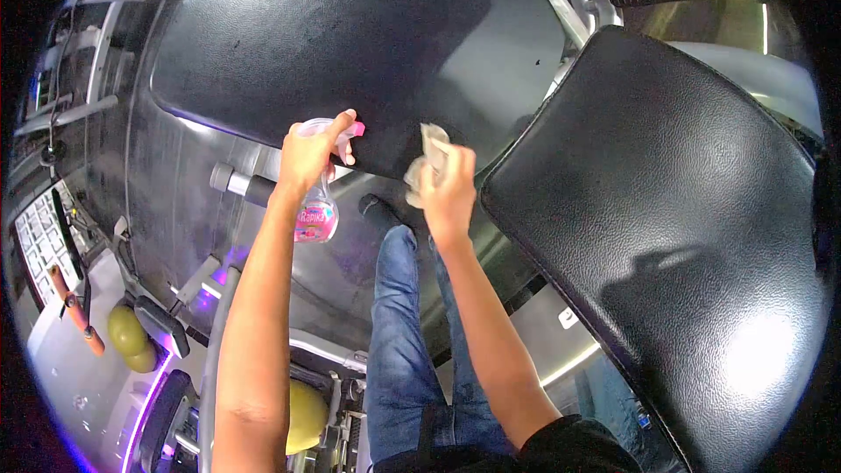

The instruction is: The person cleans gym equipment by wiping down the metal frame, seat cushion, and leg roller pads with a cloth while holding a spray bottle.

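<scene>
My left hand [311, 153] is wrapped round the neck of a spray bottle [316, 217], clear with a pink label and a pink nozzle pointing right. The bottle hangs just in front of the near edge of a large black padded bench [350, 35]. In my right hand [449, 188] is a crumpled pale cloth [431, 153], pinched between thumb and fingers. That hand is close to the bench's near edge; whether the cloth touches the padding I cannot tell.
A second black padded panel [666, 210] slants along the right. Metal frame bars [109, 52] and a grey tube with a capped end [241, 184] are at the left. Yellow-green rounded objects [130, 339] sit lower left. My legs in jeans [399, 324] stand below the bench.
</scene>
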Demonstrator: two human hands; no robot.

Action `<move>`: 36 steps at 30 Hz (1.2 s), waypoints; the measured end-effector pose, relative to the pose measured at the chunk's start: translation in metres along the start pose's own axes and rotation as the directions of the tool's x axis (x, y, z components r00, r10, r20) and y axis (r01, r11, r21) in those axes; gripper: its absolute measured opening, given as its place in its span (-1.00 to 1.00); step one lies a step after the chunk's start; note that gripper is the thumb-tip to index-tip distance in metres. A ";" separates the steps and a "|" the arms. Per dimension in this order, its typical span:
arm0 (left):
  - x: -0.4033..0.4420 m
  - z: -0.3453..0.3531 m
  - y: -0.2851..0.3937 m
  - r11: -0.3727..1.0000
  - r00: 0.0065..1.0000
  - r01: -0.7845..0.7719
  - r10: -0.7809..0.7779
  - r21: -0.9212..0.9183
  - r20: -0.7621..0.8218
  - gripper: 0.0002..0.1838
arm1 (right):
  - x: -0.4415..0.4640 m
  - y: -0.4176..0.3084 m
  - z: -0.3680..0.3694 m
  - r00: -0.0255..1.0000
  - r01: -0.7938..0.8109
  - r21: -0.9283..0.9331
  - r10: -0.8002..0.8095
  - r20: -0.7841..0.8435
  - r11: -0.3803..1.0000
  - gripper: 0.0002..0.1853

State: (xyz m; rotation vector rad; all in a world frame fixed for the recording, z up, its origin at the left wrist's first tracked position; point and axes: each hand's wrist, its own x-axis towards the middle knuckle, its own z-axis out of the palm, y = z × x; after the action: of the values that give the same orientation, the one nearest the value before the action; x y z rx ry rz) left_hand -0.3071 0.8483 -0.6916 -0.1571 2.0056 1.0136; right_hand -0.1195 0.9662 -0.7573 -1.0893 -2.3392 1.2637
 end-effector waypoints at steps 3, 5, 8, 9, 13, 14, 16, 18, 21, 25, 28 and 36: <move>0.000 0.000 -0.002 0.999 1.000 -0.026 0.026 0.018 -0.001 -0.50 | -0.023 -0.006 -0.026 0.901 -0.431 0.076 0.423 0.100 0.899 -0.64; 0.000 0.001 -0.002 1.000 1.000 -0.002 0.003 0.022 -0.013 -0.50 | -0.026 0.008 -0.025 0.910 -0.410 0.061 0.404 0.092 0.910 -0.64; 0.001 0.000 -0.001 1.000 1.000 0.026 -0.026 0.017 -0.017 -0.51 | -0.018 0.014 -0.004 0.977 -0.208 -0.049 0.206 -0.052 0.977 -0.65; 0.000 -0.001 0.001 0.999 1.000 0.018 -0.018 0.040 -0.014 -0.50 | -0.009 -0.001 0.002 0.986 -0.160 -0.039 0.159 -0.042 0.986 -0.65; -0.002 0.001 0.002 0.998 0.998 0.037 -0.035 0.056 -0.047 -0.50 | 0.024 -0.061 0.028 0.999 0.041 0.113 -0.045 0.030 0.993 -0.65; 0.000 0.000 0.000 0.998 0.998 0.038 -0.035 0.057 -0.051 -0.50 | 0.032 -0.070 0.035 0.997 0.056 0.108 -0.062 0.052 0.993 -0.65; 0.002 -0.001 0.001 0.993 0.999 0.025 -0.021 0.111 -0.033 -0.50 | 0.037 -0.076 0.038 0.995 -0.020 0.149 0.005 0.098 0.989 -0.64; 0.002 0.000 -0.001 0.993 0.998 0.052 -0.048 0.109 -0.035 -0.50 | 0.032 -0.071 0.032 0.999 0.011 0.109 -0.017 0.052 0.994 -0.63; 0.005 0.001 -0.008 0.997 0.998 0.043 -0.039 0.065 -0.050 -0.51 | 0.024 -0.051 0.014 0.997 -0.064 -0.018 0.065 0.044 0.998 -0.67; 0.002 0.001 0.000 0.995 0.997 0.074 -0.071 0.074 -0.042 -0.51 | 0.012 -0.010 -0.002 0.997 -0.070 -0.079 0.067 -0.042 0.994 -0.69; 0.003 0.000 -0.001 0.992 0.995 0.090 -0.087 0.083 -0.046 -0.50 | 0.018 -0.005 -0.004 0.996 -0.017 -0.033 0.014 -0.091 0.999 -0.72; 0.004 0.001 -0.005 0.993 0.996 0.080 -0.076 0.083 -0.052 -0.43 | 0.093 -0.052 0.013 0.990 0.104 0.021 -0.102 -0.100 0.994 -0.69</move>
State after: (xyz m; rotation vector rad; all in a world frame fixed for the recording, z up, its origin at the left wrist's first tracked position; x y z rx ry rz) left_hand -0.3066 0.8465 -0.6976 -0.2141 2.0661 0.8815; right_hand -0.2153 1.0084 -0.7337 -0.9860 -2.2687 1.1731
